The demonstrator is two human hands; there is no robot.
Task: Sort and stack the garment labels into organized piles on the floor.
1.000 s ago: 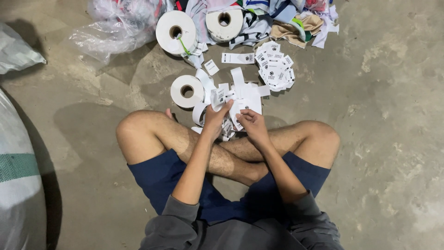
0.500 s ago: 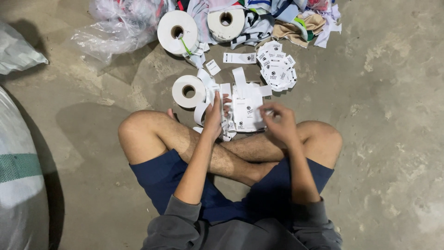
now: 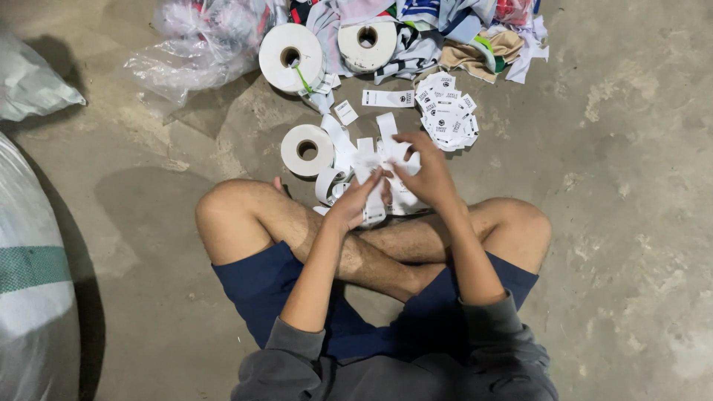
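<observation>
Held a white label strip at frame centre, pinched in left hand and right hand, both closed on it. Risked tearing crookedly or tangling with roll just left; pile above.

My feed is evenly but dimly lit, a flat grey cast over the concrete floor. Light comes from the right and above: I see a soft shadow of the legs spreading left across the floor, and another beside the white sack at the left edge. The white rolls read brightest, close to washed out, with no hard glare. Focus holds in the centre; the fingers look slightly smeared, and the corners darken.
</observation>
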